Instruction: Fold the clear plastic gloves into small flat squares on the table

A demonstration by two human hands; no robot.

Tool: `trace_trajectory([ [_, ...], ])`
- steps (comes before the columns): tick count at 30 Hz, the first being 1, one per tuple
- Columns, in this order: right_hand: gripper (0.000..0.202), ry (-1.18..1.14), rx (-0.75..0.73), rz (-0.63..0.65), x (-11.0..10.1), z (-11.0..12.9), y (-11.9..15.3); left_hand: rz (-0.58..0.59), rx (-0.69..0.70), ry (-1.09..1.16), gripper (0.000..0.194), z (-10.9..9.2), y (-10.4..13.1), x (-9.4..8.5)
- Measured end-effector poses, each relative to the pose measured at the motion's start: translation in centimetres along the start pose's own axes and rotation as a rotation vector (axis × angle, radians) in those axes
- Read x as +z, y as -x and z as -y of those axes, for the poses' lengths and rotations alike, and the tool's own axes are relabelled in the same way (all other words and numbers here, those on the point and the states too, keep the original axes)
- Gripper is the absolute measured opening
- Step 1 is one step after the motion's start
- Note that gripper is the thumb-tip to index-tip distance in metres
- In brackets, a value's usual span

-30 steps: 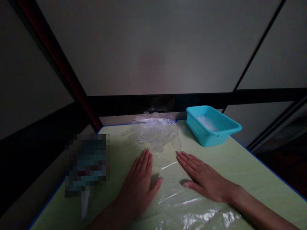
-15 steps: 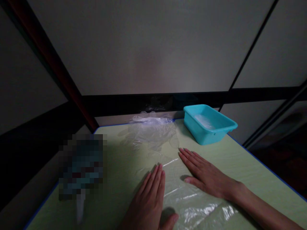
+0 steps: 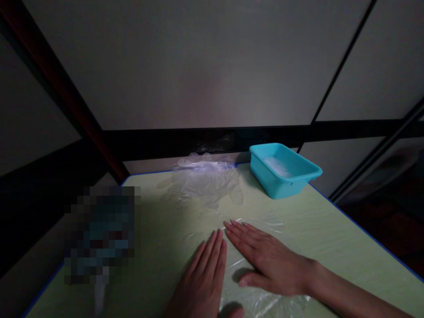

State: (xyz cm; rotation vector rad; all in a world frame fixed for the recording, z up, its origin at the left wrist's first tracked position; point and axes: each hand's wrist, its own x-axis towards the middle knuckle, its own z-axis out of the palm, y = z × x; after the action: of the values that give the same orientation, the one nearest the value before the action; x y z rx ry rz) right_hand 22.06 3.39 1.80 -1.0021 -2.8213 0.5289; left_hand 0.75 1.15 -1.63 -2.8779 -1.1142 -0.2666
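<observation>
A thin, creased sheet of clear plastic film lies on the pale green table; its full outline is hard to make out. My left hand rests palm down at the film's left side, fingers straight and close together. Over the film lies my right hand, flat, fingers stretched out and thumb apart, its fingertips close to those of the left. Neither hand grips anything. Beyond them, at the table's back edge, is a pile of clear plastic gloves, with finger shapes showing.
A turquoise plastic basin stands at the back right, with something whitish inside. On the left is a pixelated dark teal object with a pale strip below it. Light wall panels rise behind the blue-edged table.
My right hand has slid left and nearer across the film, towards my left hand. My left hand stays nearly in place. The view has shifted slightly.
</observation>
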Motion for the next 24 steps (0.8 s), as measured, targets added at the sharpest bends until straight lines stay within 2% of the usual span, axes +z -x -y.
trace_trajectory([
  [7, 0.072, 0.024, 0.022, -0.038, -0.1, -0.9, 0.6, 0.017, -0.007, 0.007, 0.085, 0.0, 0.0, 0.1],
  [11, 0.07, 0.083, 0.059, -0.065, 0.0, -2.0, 1.3, 0.065, -0.029, 0.037, 0.082, -0.2, 0.0, -0.3],
  [16, 0.067, 0.133, 0.106, -0.125, 0.0, -3.7, 2.2, 0.116, -0.06, 0.055, 0.089, -0.6, 0.1, -0.9],
  [24, 0.067, 0.204, 0.15, -0.116, -0.2, -4.8, 2.5, 0.089, -0.075, 0.043, 0.085, -0.6, 0.1, -1.0],
])
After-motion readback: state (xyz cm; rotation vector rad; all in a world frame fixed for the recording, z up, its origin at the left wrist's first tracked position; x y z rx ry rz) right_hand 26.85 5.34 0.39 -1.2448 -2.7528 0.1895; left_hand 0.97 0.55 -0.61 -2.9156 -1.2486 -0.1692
